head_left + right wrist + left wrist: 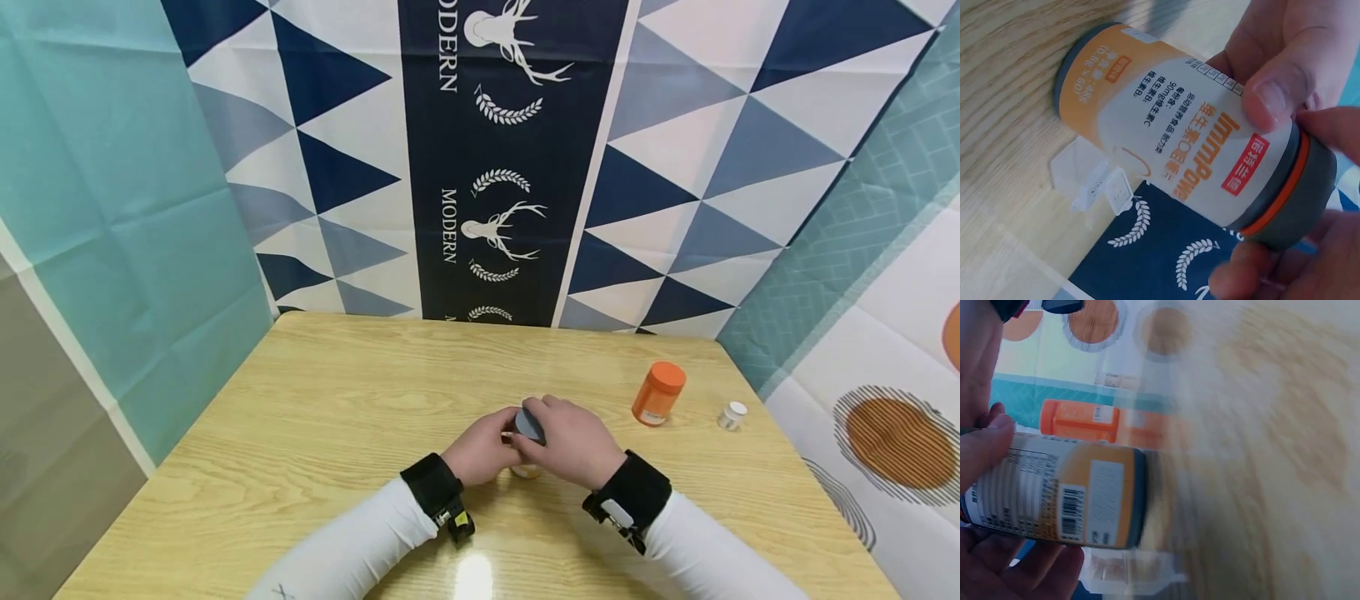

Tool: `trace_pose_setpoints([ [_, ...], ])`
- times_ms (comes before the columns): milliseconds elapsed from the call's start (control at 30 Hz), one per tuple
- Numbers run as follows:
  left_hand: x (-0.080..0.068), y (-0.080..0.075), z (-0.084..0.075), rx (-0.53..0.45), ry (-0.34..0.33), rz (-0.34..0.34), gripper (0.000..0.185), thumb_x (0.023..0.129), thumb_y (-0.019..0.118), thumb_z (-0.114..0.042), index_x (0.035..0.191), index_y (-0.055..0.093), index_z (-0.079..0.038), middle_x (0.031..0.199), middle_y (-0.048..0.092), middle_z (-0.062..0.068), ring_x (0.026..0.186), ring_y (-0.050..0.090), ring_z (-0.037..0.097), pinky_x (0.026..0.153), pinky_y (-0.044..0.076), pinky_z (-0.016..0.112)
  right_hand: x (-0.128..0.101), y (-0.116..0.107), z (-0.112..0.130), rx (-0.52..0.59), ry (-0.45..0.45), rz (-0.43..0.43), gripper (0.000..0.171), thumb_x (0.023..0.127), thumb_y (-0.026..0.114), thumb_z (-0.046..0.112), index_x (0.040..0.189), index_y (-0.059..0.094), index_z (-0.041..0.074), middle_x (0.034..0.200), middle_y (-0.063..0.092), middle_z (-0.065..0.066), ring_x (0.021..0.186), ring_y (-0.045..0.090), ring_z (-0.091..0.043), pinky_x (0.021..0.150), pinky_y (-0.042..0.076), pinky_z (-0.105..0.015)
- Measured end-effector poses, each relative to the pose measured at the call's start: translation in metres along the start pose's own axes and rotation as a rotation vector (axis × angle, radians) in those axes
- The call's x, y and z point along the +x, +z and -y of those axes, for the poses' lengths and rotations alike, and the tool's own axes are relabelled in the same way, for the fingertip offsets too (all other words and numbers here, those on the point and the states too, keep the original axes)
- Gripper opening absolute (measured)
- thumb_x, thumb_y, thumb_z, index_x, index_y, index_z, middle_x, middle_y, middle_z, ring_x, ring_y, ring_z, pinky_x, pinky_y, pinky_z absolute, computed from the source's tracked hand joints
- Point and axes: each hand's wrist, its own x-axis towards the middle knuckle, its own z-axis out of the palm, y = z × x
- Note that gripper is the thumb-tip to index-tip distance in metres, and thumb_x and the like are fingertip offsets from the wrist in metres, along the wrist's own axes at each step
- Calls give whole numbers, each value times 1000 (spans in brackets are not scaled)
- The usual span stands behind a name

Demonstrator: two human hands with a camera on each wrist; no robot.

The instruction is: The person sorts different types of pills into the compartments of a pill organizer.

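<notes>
Left of the orange bottle [658, 393], steady the supplement bottle [1172, 134] with left hand [480, 448] wrapped round, right hand [573, 442] clamped on grey cap [1297, 194], twisting evenly.

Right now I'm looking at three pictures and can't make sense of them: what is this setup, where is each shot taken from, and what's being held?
There is no machine here, only a person with a camera on the head and one strapped to each wrist. The wide picture is the head view, looking down at a wooden table in front of patterned cloth walls. The other two are close-ups from the wrists.

The left hand and right hand meet over one bottle, white and orange with a printed label. The left hand grips its body; the right hand's fingers curl round its grey cap, which has an orange ring beneath. Its base seems to rest on the table.

Further right stand an orange bottle and a tiny white-capped vial. A small clear plastic piece lies beside the held bottle.
</notes>
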Motion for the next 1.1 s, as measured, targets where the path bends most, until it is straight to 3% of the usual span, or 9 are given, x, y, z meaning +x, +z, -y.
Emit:
trace_pose_setpoints([
  [200,1,0,4,29,18,11,49,94,71,-29,138,53,-20,131,59,-4,119,58,14,94,49,29,-4,-1,-5,27,-79,9,51,86,68,32,132,59,14,106,57,-1,84,56,-14,74,49,-33],
  [300,1,0,3,36,17,18,50,94,70,-30,139,52,-19,132,58,-3,120,57,16,94,49,30,-5,-3,-4,89,-55,22,62,85,69,31,143,51,14,132,55,-9,109,59,-24,87,50,-40],
  [367,1,0,2,55,14,18,48,94,70,-28,138,52,-17,130,59,-2,118,58,15,93,49,29,-5,-2,-2,121,-10,10,66,87,69,38,145,48,12,139,51,-12,117,57,-28,90,50,-42],
  [433,2,-1,2,74,19,21,47,95,69,-26,138,52,-15,128,60,-1,116,59,13,92,49,27,-3,-1,0,126,47,-6,66,88,68,49,139,53,10,130,56,-12,107,60,-26,82,51,-39],
  [500,3,-1,2,81,20,21,46,95,69,-24,137,52,-14,125,62,-2,110,60,9,88,50,25,0,2,2,111,107,-21,64,86,66,61,122,61,9,107,62,-8,85,61,-20,68,50,-35],
  [600,2,-1,1,81,21,22,45,95,69,-26,135,53,-14,120,63,-4,102,60,6,84,50,25,2,5,3,77,169,-14,60,83,64,69,95,61,11,76,55,-1,60,50,-16,52,40,-31],
  [667,2,-1,1,64,9,20,45,95,70,-28,135,53,-15,118,63,-5,100,60,6,83,50,25,3,6,3,65,183,-11,57,83,64,70,87,57,13,67,52,1,54,47,-16,49,37,-31],
  [900,1,-1,1,32,-15,14,48,94,70,-29,137,53,-18,130,60,-3,119,57,13,93,50,29,4,6,3,50,135,-25,39,85,68,47,102,63,12,80,55,1,64,49,-14,55,42,-30],
  [1100,0,-1,1,16,-15,19,46,95,69,-26,137,53,-18,131,59,-2,121,57,17,93,50,28,2,1,3,116,86,12,42,79,70,32,117,65,14,92,52,1,74,50,-13,65,47,-29],
])
